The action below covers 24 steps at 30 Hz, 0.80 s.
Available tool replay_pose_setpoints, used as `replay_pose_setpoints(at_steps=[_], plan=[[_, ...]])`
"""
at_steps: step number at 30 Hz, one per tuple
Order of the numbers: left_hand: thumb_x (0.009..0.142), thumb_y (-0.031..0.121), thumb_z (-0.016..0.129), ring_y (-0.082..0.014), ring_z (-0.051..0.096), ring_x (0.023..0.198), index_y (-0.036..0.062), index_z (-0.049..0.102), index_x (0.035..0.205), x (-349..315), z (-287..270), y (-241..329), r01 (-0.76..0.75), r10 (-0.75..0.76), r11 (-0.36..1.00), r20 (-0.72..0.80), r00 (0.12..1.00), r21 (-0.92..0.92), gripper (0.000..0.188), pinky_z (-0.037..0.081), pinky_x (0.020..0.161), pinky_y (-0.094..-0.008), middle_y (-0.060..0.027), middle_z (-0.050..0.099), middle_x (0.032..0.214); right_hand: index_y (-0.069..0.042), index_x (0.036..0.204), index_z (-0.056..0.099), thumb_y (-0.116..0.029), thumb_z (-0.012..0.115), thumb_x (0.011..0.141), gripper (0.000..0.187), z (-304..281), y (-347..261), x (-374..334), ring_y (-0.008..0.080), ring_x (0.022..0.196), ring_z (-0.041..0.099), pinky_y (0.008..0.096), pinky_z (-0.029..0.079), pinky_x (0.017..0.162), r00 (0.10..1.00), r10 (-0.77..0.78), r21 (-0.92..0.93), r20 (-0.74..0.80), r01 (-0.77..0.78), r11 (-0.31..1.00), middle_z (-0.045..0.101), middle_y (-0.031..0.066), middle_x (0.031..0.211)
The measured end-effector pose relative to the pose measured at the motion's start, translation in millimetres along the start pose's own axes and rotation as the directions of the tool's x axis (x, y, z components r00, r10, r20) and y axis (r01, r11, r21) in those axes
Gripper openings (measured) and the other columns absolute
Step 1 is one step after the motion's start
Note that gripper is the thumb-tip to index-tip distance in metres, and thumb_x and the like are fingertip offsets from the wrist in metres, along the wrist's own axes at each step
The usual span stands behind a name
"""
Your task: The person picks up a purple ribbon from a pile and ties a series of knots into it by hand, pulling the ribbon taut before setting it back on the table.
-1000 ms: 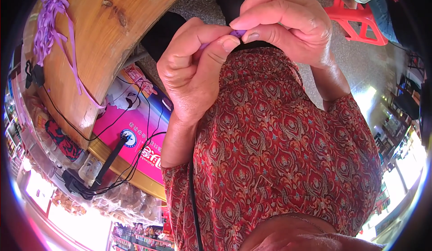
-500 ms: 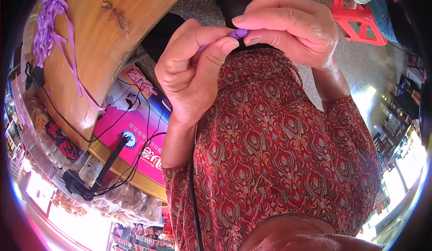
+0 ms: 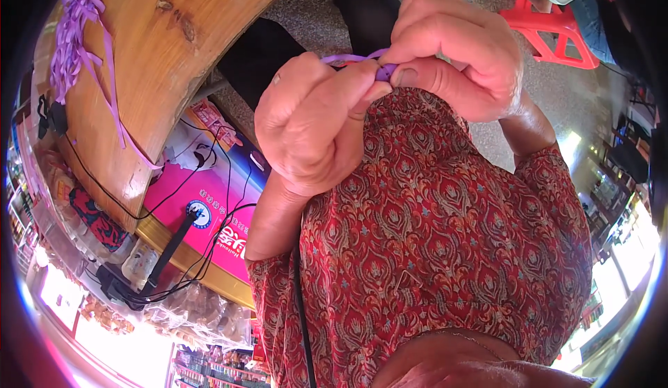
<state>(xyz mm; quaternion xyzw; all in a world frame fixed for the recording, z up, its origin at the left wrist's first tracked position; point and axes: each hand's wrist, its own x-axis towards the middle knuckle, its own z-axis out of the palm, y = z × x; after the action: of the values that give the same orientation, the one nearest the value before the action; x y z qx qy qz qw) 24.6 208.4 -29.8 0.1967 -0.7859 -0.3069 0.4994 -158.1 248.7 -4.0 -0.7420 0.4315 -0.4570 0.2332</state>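
Between my fingertips is a small purple piece of folded ribbon point(image 3: 385, 73), with a thin loop of the same purple arching above it. My left hand point(image 3: 313, 117) pinches it from the left, thumb and forefinger pressed together. From the right, my right hand point(image 3: 456, 54) grips it between thumb and fingers, the thumb lying along its near side. The two hands almost touch, held up in front of my patterned red top. The fingers hide most of the ribbon piece, so its full shape cannot be made out.
A wooden table point(image 3: 139, 61) curves along the left, with a bundle of purple ribbon strips point(image 3: 73, 47) on it. Black cables point(image 3: 209, 249) cross a pink box point(image 3: 188, 207) below the table edge. At the right stands a red plastic stool point(image 3: 557, 37).
Both hands have shifted slightly right and turned around the purple ribbon piece. The left hand now shows more of its back. A loop of ribbon has come into sight above the fingers.
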Motion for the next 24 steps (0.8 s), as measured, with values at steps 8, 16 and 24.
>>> replay_pose_setpoints(at_steps=[8, 16, 24], plan=[[0.058, 0.003, 0.073, -0.0153, 0.043, 0.047, -0.0025, 0.063, 0.085, -11.9, 4.3, -8.6, -0.166, 0.161, 0.977, 0.052, 0.986, 0.135, 0.03, 0.033, 0.041, -0.028, -0.0019, 0.04, 0.061, 0.001, 0.079, 0.058, -0.01, 0.065, 0.08, 0.013, 5.4, 2.9, -10.8, 0.0228, 0.063, 0.052, 0.0307, 0.04, 0.057, 0.981, 0.14, 0.086, 0.132, -0.152, 0.985, 0.057, 0.0072, 0.072], [0.063, -0.003, 0.073, -0.0156, 0.045, 0.048, 0.0005, 0.061, 0.089, -8.2, 5.0, -13.0, -0.142, 0.138, 0.986, 0.046, 0.989, 0.09, 0.029, 0.035, 0.041, -0.0265, -0.004, 0.051, 0.065, 0.001, 0.075, 0.054, -0.02, 0.056, 0.089, 0.025, 8.0, -3.4, -14.4, 0.0171, 0.063, 0.054, 0.03, 0.04, 0.057, 0.828, 0.463, 0.312, 0.316, -0.552, 0.773, 0.055, 0.0072, 0.069], [0.07, -0.003, 0.073, -0.0144, 0.047, 0.05, 0.0036, 0.061, 0.09, -3.9, -1.6, -9.6, 0.149, -0.149, 0.989, 0.033, 0.988, 0.013, 0.025, 0.037, 0.043, -0.0243, -0.005, 0.059, 0.068, 0.003, 0.096, 0.061, -0.022, 0.066, 0.082, 0.029, 3.6, 8.2, -15.0, 0.0188, 0.074, 0.059, 0.0278, 0.046, 0.067, 0.941, 0.307, 0.211, 0.144, -0.332, 0.919, 0.062, 0.0089, 0.084]])
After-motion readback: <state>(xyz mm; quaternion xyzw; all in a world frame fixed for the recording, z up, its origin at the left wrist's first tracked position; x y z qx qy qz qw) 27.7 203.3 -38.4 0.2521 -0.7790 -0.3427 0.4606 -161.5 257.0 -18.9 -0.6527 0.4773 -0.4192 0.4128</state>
